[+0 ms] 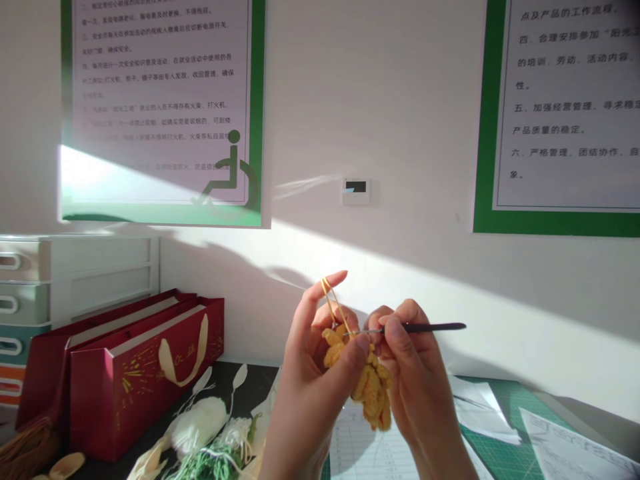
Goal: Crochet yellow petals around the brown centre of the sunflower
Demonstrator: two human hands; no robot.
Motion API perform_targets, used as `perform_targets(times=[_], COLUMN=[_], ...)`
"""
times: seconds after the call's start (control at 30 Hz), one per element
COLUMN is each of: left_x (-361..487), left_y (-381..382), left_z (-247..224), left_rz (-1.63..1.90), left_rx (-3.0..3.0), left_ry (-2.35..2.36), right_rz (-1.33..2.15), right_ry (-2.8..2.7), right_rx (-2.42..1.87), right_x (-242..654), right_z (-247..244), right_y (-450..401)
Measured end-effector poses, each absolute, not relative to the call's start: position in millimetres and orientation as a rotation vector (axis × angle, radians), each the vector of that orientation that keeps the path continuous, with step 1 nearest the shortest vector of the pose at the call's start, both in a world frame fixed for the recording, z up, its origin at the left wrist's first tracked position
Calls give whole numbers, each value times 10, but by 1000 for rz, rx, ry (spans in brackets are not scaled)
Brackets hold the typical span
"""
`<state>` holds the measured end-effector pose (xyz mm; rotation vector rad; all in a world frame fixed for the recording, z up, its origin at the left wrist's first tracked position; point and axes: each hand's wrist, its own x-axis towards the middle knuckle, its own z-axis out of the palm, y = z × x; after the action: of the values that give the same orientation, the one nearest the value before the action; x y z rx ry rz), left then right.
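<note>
My left hand [310,373] pinches a yellow crocheted piece [369,381] between thumb and fingers. Its raised index finger carries a strand of yellow yarn [331,303] running down to the piece. My right hand [413,360] grips a crochet hook [425,327] with a dark handle, and the thin metal tip reaches into the stitches at the top of the piece. The two hands nearly touch, and part of the piece is hidden behind my left thumb.
Red gift boxes [145,380] stand before a plastic drawer unit [30,287] at the left. White and green crafts [197,423] lie on the dark table. Printed papers [565,447] rest on a green cutting mat [500,407] at the right. Notices hang on the wall behind.
</note>
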<state>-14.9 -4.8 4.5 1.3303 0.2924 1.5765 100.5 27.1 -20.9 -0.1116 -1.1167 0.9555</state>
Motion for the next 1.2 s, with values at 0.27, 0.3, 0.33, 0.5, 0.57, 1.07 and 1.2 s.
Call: perform_targets(times=[0.27, 0.3, 0.33, 0.5, 0.57, 1.07, 1.2], left_x=[-190, -190, -189, -160, -135, -171, -186], left_y=[-87, -89, -88, -27, 6, 112, 127], left_z=[70, 77, 80, 40, 22, 18, 11], left_rz=[1535, 1553, 1570, 1668, 1707, 1435, 1413], left_rx=[1274, 1271, 1273, 1319, 1299, 1203, 1243], left_ry=[271, 279, 284, 359, 413, 282, 288], right_rz=[952, 920, 867, 109, -343, 222, 294], right_ry=[-1070, -1089, -1121, -1400, -1465, -1332, -1291], right_rx=[-132, -143, -152, -287, -324, -140, -124], right_x=[960, 968, 978, 1072, 1118, 1165, 1148], right_z=[-177, -180, -185, -248, -303, -378, -381], right_y=[222, 228, 236, 291, 324, 543, 536])
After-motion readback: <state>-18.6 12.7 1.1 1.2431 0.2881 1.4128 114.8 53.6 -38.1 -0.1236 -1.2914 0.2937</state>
